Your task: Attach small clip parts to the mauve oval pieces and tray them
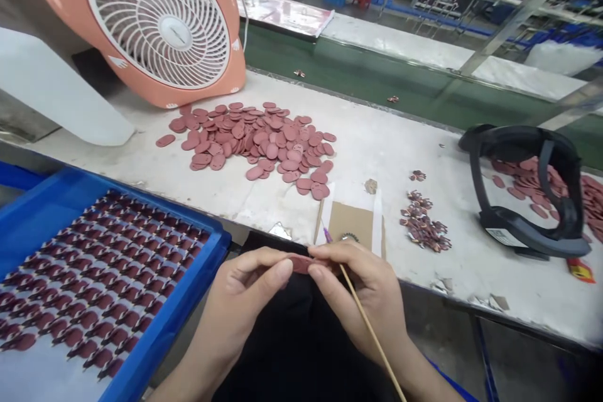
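Between the thumb and fingers of my left hand (pixel 257 286) is one end of a flat reddish oval piece (pixel 300 263). My right hand (pixel 360 289) pinches the other end, and its fingertips hide that part. A thin wooden-handled stick (pixel 372 323), apparently a fine brush with a purple collar, also rests in my right hand, its tip pointing at the table. Past my hands lies a brown card (pixel 351 218) with white edges. Farther up the table is a loose heap of matching oval pieces (pixel 264 138). Small brown-and-white figures (pixel 424 223) are clustered to the right.
At my left a blue tray (pixel 214 235) holds rows of ovals with figures on them. An orange fan (pixel 164 25) stands at the back left. A black headset-like frame (pixel 527 235) sits on the right, before more ovals. A green belt (pixel 358 69) runs behind the table.
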Motion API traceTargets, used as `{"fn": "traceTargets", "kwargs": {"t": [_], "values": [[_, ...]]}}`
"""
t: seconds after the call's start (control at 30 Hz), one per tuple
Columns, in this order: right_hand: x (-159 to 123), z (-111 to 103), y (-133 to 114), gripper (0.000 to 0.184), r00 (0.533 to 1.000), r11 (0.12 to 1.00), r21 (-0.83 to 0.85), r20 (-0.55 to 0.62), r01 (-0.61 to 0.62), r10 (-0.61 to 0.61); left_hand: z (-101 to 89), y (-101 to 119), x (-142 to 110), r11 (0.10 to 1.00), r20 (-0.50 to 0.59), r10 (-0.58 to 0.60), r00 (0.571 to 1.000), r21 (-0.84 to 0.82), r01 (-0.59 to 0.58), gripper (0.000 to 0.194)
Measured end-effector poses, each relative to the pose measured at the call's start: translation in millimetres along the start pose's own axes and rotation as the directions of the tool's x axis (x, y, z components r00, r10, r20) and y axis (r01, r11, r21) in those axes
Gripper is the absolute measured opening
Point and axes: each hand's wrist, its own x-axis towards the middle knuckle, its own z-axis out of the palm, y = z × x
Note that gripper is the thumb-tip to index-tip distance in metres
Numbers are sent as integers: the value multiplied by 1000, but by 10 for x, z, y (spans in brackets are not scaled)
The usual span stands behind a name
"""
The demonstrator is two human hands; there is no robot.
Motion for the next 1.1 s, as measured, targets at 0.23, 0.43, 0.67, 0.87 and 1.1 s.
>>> {"fn": "traceTargets", "kwargs": {"t": [0.23, 0.43, 0.67, 0.87, 1.1], "values": [[-269, 111, 18, 7, 905, 680, 624, 108, -384, 412, 40, -173, 50, 971, 267, 239, 934, -54, -233, 27], [-324, -140, 182, 28, 972, 930, 310, -65, -197, 228, 19, -284, 84, 981, 222, 143, 965, -158, -109, 26], [-224, -495, 524, 19, 975, 969, -248, -210, 19, -73, 217, -166, 33, 881, 40, -304, 952, -368, 297, 38], [-127, -444, 560, 15, 985, 942, -333, -142, 44, -96, 316, -157, 46, 821, 108, -390, 915, -410, 398, 36], [-281, -398, 285, 25, 963, 993, -117, -266, 7, -38, 300, -228, 63, 814, 245, -355, 902, -394, 427, 29]]}}
